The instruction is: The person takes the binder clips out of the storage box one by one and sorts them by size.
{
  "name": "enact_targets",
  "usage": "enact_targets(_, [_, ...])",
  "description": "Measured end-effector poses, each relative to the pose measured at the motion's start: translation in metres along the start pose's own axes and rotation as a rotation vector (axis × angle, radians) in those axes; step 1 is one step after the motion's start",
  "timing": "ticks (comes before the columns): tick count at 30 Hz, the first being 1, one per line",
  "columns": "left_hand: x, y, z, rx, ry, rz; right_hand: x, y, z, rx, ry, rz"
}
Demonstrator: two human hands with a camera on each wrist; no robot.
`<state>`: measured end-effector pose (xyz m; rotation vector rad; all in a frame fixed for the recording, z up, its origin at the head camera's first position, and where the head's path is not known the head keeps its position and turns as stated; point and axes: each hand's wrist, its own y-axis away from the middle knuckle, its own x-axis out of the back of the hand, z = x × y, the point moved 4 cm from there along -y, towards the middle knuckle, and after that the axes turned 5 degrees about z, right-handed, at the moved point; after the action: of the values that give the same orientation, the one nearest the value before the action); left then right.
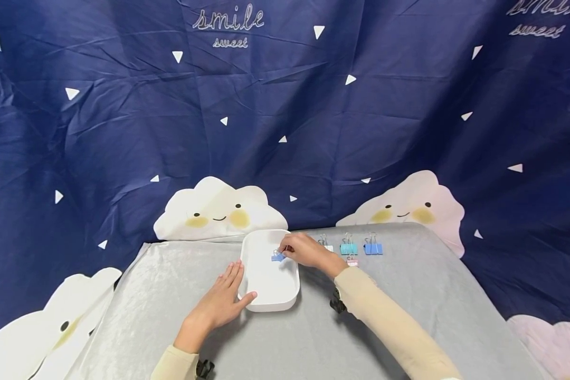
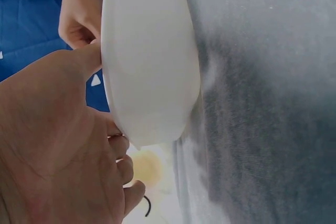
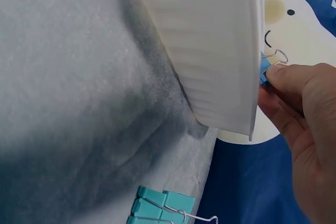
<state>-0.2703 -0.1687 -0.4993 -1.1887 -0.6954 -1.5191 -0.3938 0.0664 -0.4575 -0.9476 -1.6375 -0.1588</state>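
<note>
A white plastic tray (image 1: 271, 282) with rounded corners stands on the cloth-covered table. Along its left rim lies my left hand (image 1: 220, 300), fingers fairly straight, with the thumb reaching over the near part of the edge. My right hand (image 1: 304, 249) is over the tray's far right part and pinches a blue binder clip (image 1: 277, 256) between thumb and fingers. In the right wrist view that clip (image 3: 264, 70) shows at the tray's rim, its wire handle sticking out; part of it is hidden by the thumb and the tray wall.
Right of the tray stand binder clips: white (image 1: 329, 247), teal (image 1: 349, 248), blue (image 1: 373, 248) and a small pink one (image 1: 352, 262). The right wrist view shows several teal clips (image 3: 178, 201) close together. A dark blue curtain (image 1: 285, 105) hangs behind the grey tablecloth (image 1: 361, 327).
</note>
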Motion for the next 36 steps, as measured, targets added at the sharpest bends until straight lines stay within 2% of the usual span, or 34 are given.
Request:
enact_targets(10, [-0.001, 0.0, 0.0, -0.003, -0.014, 0.018, 0.015, 0.013, 0.007, -0.033, -0.07, 0.044])
enact_targets(19, [-0.003, 0.0, -0.003, -0.011, -0.056, 0.024, 0.033, 0.028, 0.015, -0.093, -0.051, 0.121])
enact_targets(24, [-0.003, -0.001, -0.002, -0.018, -0.062, 0.029, 0.043, 0.038, 0.021, -0.095, -0.049, 0.173])
enact_targets(36, [-0.004, -0.001, -0.004, -0.02, -0.076, 0.03, 0.063, 0.069, 0.04, -0.117, -0.055, 0.236])
